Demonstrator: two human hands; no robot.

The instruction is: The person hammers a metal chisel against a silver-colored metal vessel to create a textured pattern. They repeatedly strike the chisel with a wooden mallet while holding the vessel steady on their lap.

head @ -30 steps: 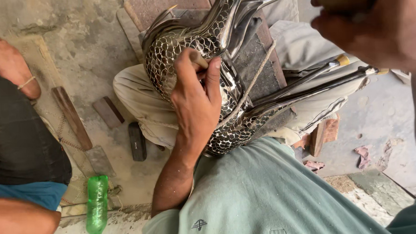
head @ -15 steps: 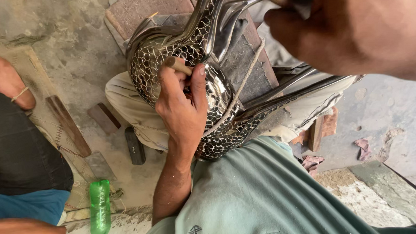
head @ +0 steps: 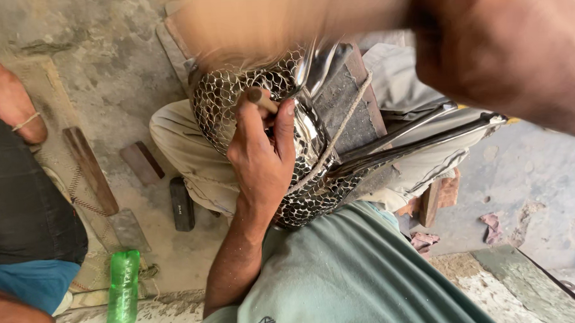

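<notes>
On the person's lap, the left hand (head: 262,159) pinches a short punch (head: 262,97) upright against the patterned metal piece (head: 300,148); the blurred right hand (head: 507,52), grip unclear, is raised directly above.

Single head-worn view, looking steeply down, close over lap and floor

A rough concrete floor (head: 112,72) carried everything. On it lay a green bottle (head: 122,293) on its side, near a flat metal blade (head: 127,227) and a long wooden bar (head: 90,169). A small wooden block (head: 142,163) and a dark block (head: 182,204) lay just beside each other. Pink scraps (head: 491,227) lay well apart, to the right.
</notes>
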